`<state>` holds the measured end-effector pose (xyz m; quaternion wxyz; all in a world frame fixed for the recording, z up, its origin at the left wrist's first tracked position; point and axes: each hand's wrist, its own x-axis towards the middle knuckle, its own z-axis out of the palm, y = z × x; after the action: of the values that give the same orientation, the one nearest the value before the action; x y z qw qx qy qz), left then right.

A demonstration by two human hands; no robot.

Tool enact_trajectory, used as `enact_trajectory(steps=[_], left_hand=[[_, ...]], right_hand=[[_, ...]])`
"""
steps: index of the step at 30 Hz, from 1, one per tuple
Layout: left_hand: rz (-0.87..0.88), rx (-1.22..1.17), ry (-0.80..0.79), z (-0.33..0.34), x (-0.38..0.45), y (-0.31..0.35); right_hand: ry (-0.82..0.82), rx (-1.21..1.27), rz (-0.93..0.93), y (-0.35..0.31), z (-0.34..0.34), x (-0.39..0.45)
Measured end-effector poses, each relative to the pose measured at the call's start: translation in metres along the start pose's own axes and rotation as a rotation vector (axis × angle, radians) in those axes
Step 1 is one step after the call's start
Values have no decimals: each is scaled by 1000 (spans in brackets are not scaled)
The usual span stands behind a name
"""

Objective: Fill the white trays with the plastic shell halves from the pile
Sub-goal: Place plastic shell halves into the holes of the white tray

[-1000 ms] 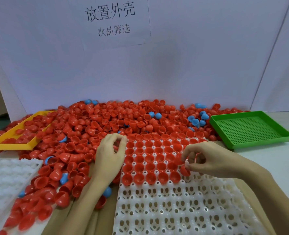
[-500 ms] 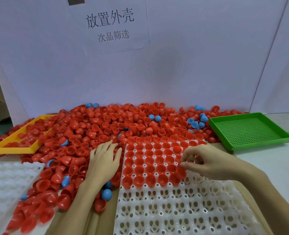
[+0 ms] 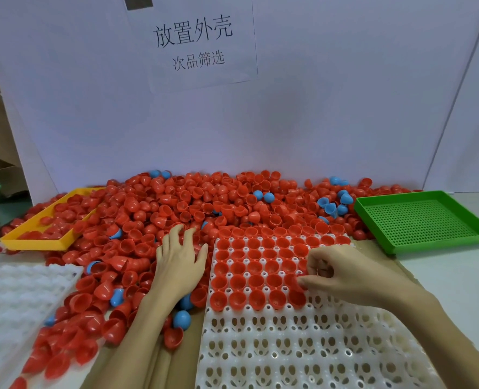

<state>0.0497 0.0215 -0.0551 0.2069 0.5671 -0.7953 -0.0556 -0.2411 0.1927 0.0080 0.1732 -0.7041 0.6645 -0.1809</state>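
Right hand [image 3: 342, 273] pinches a red shell [image 3: 298, 284] over the white tray [image 3: 289, 346]; seat it cup-up. Left hand [image 3: 178, 265] lies flat, fingers spread on the pile [image 3: 176, 203], holding nothing.

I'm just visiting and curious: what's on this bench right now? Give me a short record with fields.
Wall sign: Chinese writing on paper
Pile: red shell halves, a few blue ones
Main white tray: far rows filled with red halves, near rows empty
Second white tray: at left, empty
Yellow tray: holds some red halves
Green tray: empty
Left hand: fingers spread on the pile
Right hand: fingers curled at the filled rows' edge
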Motion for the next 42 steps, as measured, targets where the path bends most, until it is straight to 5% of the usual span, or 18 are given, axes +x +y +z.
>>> enact_trajectory(steps=[32, 38, 42], left_hand=[[-88, 27, 75, -5, 5, 3], [-104, 61, 81, -5, 6, 2], [37, 80, 300, -13, 1, 5]], right_hand=[[-109, -40, -104, -8, -16, -12], [57, 92, -140, -18, -16, -9], [91, 105, -130, -20, -10, -6]])
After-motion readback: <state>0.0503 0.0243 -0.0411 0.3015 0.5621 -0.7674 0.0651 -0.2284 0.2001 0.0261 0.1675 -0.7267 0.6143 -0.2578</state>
